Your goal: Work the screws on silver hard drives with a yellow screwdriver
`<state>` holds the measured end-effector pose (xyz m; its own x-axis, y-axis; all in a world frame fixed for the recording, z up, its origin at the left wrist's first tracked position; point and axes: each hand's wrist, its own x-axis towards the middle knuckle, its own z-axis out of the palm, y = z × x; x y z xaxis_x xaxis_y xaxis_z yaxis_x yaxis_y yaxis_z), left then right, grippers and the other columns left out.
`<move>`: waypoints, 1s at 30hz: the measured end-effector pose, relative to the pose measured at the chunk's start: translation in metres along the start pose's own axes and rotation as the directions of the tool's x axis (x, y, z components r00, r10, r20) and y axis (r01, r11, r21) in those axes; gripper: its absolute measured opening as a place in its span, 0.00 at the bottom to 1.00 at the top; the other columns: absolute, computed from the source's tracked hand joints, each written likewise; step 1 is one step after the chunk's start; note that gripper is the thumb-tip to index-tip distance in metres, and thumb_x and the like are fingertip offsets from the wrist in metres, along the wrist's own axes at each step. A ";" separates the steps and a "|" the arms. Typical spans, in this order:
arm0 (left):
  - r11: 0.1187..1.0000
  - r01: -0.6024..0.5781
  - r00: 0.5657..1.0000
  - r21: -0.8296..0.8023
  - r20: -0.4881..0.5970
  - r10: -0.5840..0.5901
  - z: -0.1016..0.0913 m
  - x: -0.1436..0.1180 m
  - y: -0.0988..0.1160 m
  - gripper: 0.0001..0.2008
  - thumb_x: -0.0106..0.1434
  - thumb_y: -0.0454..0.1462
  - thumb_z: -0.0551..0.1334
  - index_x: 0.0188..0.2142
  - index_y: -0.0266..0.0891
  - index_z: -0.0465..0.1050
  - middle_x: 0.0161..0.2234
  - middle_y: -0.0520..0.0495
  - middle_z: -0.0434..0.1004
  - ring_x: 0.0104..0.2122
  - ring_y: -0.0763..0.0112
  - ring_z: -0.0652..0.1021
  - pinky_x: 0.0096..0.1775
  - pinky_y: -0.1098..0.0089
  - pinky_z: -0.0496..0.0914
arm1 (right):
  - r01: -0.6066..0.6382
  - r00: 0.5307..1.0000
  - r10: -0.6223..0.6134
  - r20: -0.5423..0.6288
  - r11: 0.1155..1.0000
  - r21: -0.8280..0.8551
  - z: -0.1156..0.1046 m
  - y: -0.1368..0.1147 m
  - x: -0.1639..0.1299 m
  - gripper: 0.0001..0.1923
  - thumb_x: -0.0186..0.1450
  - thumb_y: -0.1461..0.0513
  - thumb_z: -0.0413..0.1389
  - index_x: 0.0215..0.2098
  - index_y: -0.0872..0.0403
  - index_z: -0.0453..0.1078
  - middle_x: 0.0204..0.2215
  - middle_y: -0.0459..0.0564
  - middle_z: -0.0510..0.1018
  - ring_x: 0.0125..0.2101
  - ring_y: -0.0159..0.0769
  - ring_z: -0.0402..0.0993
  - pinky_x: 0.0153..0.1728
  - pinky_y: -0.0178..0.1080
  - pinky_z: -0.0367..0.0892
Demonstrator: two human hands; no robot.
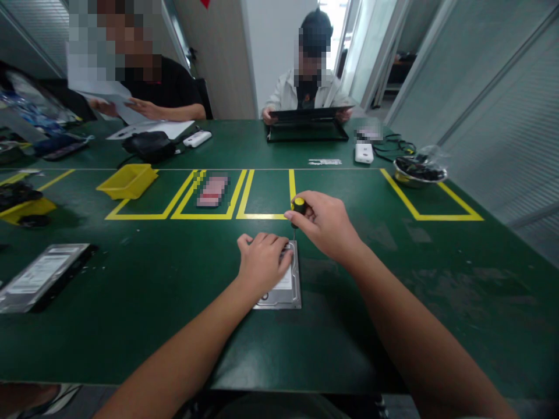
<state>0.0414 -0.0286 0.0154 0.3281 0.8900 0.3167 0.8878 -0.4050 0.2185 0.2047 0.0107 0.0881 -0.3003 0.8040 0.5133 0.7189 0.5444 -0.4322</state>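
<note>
Hard drive point(286, 288) under left hand point(262, 259), screwdriver point(298, 210) in right fingers point(305, 214).

The left hand point(262, 259) lies flat on a silver hard drive point(286, 288) near the middle of the green table point(393, 302). The right hand point(325, 224) grips a yellow-capped screwdriver point(298, 208) upright, its tip at the drive's far right corner. A second hard drive point(41, 276) lies at the left; a yellow tray point(127, 180) sits farther off
</note>
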 end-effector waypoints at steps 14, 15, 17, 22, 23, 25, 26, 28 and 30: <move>1.000 0.004 1.000 -0.004 0.008 -0.004 0.000 0.000 0.000 0.11 0.68 0.42 0.56 0.42 0.44 0.76 0.41 0.42 0.80 0.45 0.54 0.73 0.45 0.52 0.53 | 0.001 1.000 -0.001 0.011 1.000 -0.007 0.000 0.002 -0.001 0.11 0.66 0.55 0.57 0.38 0.55 0.71 0.30 0.48 0.74 0.29 0.33 0.66 0.34 0.35 0.57; 1.000 0.004 1.000 -0.004 0.007 -0.004 0.000 0.000 0.000 0.11 0.68 0.42 0.56 0.42 0.44 0.76 0.41 0.42 0.80 0.45 0.54 0.73 0.45 0.52 0.53 | 0.003 1.000 -0.003 0.011 1.000 -0.008 0.000 0.002 -0.001 0.11 0.66 0.55 0.57 0.38 0.55 0.71 0.30 0.48 0.74 0.30 0.33 0.66 0.34 0.35 0.57; 1.000 0.002 1.000 -0.003 0.005 -0.002 0.000 0.000 0.000 0.11 0.68 0.42 0.56 0.42 0.44 0.76 0.41 0.43 0.80 0.45 0.54 0.73 0.45 0.52 0.53 | 0.004 1.000 -0.004 0.012 1.000 -0.010 0.000 0.002 -0.001 0.11 0.66 0.55 0.57 0.37 0.55 0.71 0.30 0.48 0.74 0.30 0.33 0.66 0.34 0.35 0.57; 1.000 -0.004 1.000 -0.001 0.007 0.004 0.000 0.000 -0.001 0.11 0.68 0.42 0.56 0.42 0.44 0.76 0.41 0.43 0.80 0.45 0.54 0.73 0.45 0.52 0.53 | 0.002 1.000 -0.002 0.013 1.000 -0.005 0.000 0.002 -0.001 0.10 0.65 0.56 0.58 0.37 0.56 0.71 0.29 0.47 0.74 0.28 0.32 0.65 0.33 0.35 0.57; 1.000 -0.005 1.000 -0.002 0.007 0.005 0.000 0.000 -0.001 0.11 0.68 0.42 0.56 0.42 0.44 0.76 0.41 0.43 0.80 0.45 0.54 0.73 0.44 0.52 0.53 | 0.006 1.000 -0.005 0.010 1.000 -0.003 0.000 0.002 -0.001 0.10 0.65 0.56 0.58 0.38 0.56 0.71 0.29 0.47 0.74 0.29 0.32 0.65 0.33 0.35 0.57; 1.000 -0.007 1.000 -0.002 0.007 0.007 0.000 0.000 -0.001 0.11 0.68 0.42 0.56 0.42 0.44 0.76 0.41 0.43 0.80 0.45 0.54 0.73 0.44 0.52 0.53 | 0.010 1.000 -0.010 0.009 1.000 0.003 -0.001 0.002 -0.001 0.10 0.65 0.57 0.58 0.37 0.56 0.71 0.29 0.47 0.74 0.29 0.33 0.66 0.34 0.35 0.58; 1.000 -0.008 1.000 -0.001 0.008 0.008 0.000 0.000 -0.001 0.11 0.68 0.42 0.56 0.42 0.44 0.76 0.41 0.43 0.80 0.45 0.54 0.73 0.44 0.52 0.53 | 0.010 1.000 -0.010 0.012 1.000 0.005 -0.001 0.002 -0.001 0.10 0.65 0.57 0.58 0.37 0.56 0.71 0.30 0.47 0.74 0.30 0.33 0.66 0.34 0.35 0.58; 1.000 -0.007 1.000 0.001 0.010 0.007 0.000 0.000 -0.001 0.11 0.68 0.42 0.56 0.43 0.44 0.76 0.41 0.43 0.81 0.45 0.54 0.73 0.44 0.52 0.53 | 0.005 1.000 -0.005 0.019 1.000 0.000 -0.001 0.002 -0.001 0.10 0.65 0.56 0.58 0.38 0.56 0.71 0.30 0.48 0.75 0.30 0.33 0.66 0.34 0.35 0.58; 1.000 -0.006 1.000 0.002 0.012 0.006 0.000 0.000 -0.001 0.11 0.68 0.42 0.56 0.43 0.44 0.76 0.41 0.43 0.81 0.45 0.54 0.73 0.44 0.52 0.53 | 0.005 1.000 -0.005 0.017 1.000 -0.006 -0.002 0.002 -0.001 0.10 0.65 0.56 0.58 0.38 0.56 0.71 0.30 0.48 0.75 0.30 0.33 0.66 0.34 0.35 0.58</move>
<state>0.0402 -0.0278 0.0150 0.3370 0.8901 0.3069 0.8864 -0.4098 0.2151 0.2071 0.0106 0.0884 -0.3146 0.8053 0.5025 0.7212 0.5470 -0.4251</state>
